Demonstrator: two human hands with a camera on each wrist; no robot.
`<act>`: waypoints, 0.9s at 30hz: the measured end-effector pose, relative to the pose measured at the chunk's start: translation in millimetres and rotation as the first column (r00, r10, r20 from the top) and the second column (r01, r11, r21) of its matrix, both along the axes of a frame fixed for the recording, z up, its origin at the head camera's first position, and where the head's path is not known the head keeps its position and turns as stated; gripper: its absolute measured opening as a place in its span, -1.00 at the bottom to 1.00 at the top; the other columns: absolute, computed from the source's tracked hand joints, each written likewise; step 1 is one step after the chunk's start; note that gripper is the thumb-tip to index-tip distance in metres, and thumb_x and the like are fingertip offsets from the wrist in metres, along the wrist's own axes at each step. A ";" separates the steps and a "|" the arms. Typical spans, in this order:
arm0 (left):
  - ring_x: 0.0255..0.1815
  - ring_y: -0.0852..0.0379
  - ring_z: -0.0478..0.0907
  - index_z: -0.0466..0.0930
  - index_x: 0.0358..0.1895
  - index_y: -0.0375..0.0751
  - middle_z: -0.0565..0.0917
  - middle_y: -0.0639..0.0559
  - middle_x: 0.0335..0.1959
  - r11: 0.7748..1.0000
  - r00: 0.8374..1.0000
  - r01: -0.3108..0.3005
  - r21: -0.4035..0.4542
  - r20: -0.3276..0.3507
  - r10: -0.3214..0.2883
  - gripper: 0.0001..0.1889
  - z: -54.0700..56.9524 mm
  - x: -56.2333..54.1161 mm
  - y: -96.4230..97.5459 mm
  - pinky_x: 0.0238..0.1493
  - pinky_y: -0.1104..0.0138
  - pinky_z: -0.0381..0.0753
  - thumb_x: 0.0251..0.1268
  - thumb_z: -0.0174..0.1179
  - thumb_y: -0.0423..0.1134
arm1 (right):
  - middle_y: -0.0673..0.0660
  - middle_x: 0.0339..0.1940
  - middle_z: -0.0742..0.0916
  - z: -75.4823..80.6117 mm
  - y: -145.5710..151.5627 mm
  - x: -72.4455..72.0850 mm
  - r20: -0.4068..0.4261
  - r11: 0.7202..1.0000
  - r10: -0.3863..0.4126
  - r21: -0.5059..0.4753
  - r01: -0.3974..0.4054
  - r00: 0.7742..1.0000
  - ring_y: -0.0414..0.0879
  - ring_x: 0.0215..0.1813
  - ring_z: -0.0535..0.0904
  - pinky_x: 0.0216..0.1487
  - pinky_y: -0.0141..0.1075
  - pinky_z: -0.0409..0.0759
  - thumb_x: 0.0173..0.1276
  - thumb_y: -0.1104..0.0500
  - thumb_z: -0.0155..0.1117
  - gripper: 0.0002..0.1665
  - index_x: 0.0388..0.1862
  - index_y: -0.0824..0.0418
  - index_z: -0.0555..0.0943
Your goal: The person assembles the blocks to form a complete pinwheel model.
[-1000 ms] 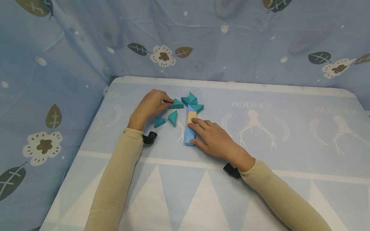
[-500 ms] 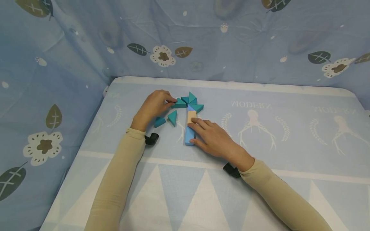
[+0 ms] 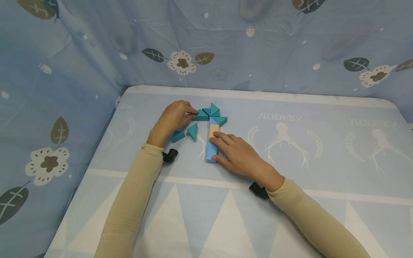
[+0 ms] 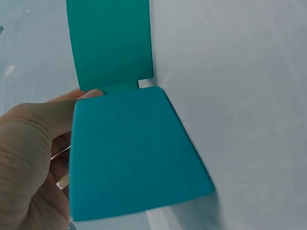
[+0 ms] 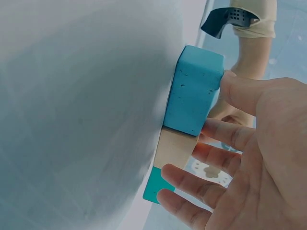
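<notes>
The left hand [image 3: 172, 116] pinches a teal triangular block [image 3: 202, 115] beside the seemingly near-finished pinwheel [image 3: 215, 112], the right hand [image 3: 240, 156] touches a blue block [image 3: 211, 152] with relaxed fingers, and two loose teal blocks [image 3: 192, 132] near the left fingers apparently remain

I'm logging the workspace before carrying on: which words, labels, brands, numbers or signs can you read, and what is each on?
"MODERN": on the table cover, right of the blocks in the head view, its letters not upright.
A fainter line of lettering farther right on the same cover: too pale to read surely.
Blocks and backdrop cloth: no writing that I can make out.
</notes>
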State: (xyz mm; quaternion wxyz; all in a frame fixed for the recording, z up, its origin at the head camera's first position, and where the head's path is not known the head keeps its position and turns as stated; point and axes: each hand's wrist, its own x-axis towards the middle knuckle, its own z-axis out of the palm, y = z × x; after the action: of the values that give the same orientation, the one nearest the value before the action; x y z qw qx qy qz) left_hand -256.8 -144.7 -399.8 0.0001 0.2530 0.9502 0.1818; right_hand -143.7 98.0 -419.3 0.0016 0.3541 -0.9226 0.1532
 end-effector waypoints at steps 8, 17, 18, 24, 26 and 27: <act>-0.10 -0.02 0.63 0.74 0.02 -0.12 0.73 -0.05 -0.13 1.000 1.000 0.000 -0.014 -0.008 0.000 -0.75 -1.1 0.2 1.9 -0.04 0.14 0.62 0.30 0.29 -0.27 | 0.13 0.45 0.41 0.1 0.0 0.3 0.010 1.000 -0.004 0.002 0.004 1.000 0.11 0.37 0.42 0.25 0.04 0.49 0.47 -0.14 0.13 -0.34 0.44 0.11 0.36; -0.02 -0.02 0.62 0.73 0.03 -0.12 0.73 -0.05 -0.08 0.999 1.000 0.006 -0.036 -0.017 -0.006 -0.75 -1.0 0.1 3.5 0.05 0.14 0.61 0.32 0.28 -0.26 | 0.12 0.45 0.42 0.6 -0.4 0.2 0.009 1.000 -0.005 0.000 0.005 1.000 0.11 0.37 0.42 0.25 0.04 0.49 0.47 -0.14 0.13 -0.34 0.44 0.10 0.36; -0.02 -0.02 0.62 0.73 0.03 -0.12 0.73 -0.04 -0.08 0.999 1.000 0.007 -0.036 -0.017 -0.007 -0.75 -0.8 0.1 3.8 0.05 0.14 0.61 0.32 0.27 -0.26 | 0.12 0.45 0.41 0.5 -0.3 0.3 0.009 1.000 -0.005 0.000 0.005 1.000 0.11 0.36 0.42 0.25 0.04 0.49 0.47 -0.14 0.13 -0.34 0.44 0.10 0.36; -0.01 -0.02 0.62 0.73 0.05 -0.13 0.72 -0.05 -0.08 0.999 1.000 0.007 -0.043 -0.015 -0.008 -0.75 0.1 1.3 4.3 0.06 0.14 0.61 0.34 0.26 -0.26 | 0.11 0.46 0.41 0.3 -0.4 0.8 0.017 1.000 -0.010 0.001 0.010 1.000 0.11 0.37 0.41 0.25 0.04 0.48 0.48 -0.14 0.12 -0.34 0.45 0.09 0.36; -0.02 -0.02 0.61 0.72 0.05 -0.13 0.72 -0.05 -0.08 0.999 1.000 0.005 -0.046 -0.015 -0.006 -0.74 -0.2 1.6 4.1 0.04 0.15 0.61 0.34 0.26 -0.26 | 0.11 0.46 0.40 0.1 -0.6 0.8 0.019 1.000 -0.010 0.000 0.010 1.000 0.11 0.37 0.41 0.25 0.04 0.48 0.48 -0.14 0.12 -0.34 0.45 0.09 0.36; -0.02 -0.02 0.61 0.72 0.05 -0.13 0.72 -0.05 -0.08 0.999 1.000 0.004 -0.046 -0.016 -0.005 -0.74 -0.3 1.8 4.1 0.04 0.15 0.61 0.34 0.26 -0.25 | 0.11 0.46 0.40 0.0 -0.7 0.9 0.019 1.000 -0.010 0.001 0.010 1.000 0.11 0.37 0.41 0.25 0.04 0.48 0.48 -0.14 0.12 -0.34 0.45 0.09 0.36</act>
State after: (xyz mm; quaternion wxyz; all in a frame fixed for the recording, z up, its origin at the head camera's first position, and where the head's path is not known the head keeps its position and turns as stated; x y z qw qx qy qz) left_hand -255.0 -140.6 -400.1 -0.0013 0.2567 0.9535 0.1577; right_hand -142.9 97.3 -419.4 -0.0066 0.3481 -0.9243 0.1562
